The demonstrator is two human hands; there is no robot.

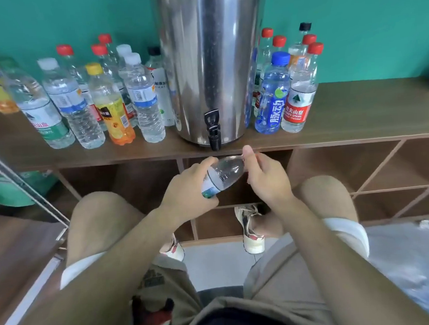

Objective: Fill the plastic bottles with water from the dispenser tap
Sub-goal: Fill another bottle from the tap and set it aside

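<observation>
Head view:
- Dispenser (212,62) stands at top centre on the desk (355,108). Its tap (213,129) hangs over the front edge, with no water running.
- The bottle (223,173) being worked is at frame centre, just below and slightly right of the tap. It is tilted, with the neck pointing up-right toward the desk edge and the base down-left. It is not under the spout.
- Left grip (187,186): clenched round the bottle's lower body at the label, carrying its weight.
- Right grip (264,177): fingers curled in on the bottle's neck end, thumb sticking up. It hides the cap area, so cap on or off cannot be told, nor whether it is twisting open or closed.
- The bottle body looks clear; its water level is not readable.

Progress, as a judgement:
- Left cluster (79,102), upper left of the frame, and right cluster (284,87), right of the dispenser, are all capped and upright on the desk. Several look to hold clear liquid, but the levels are too unclear to count filled against empty.
- Mid-task: one bottle is in hand at the cap step, either before or after filling.
- Left to do: at least getting this bottle's mouth under the tap if it is still empty, or else capping it and setting it down. How many remain cannot be told.
</observation>
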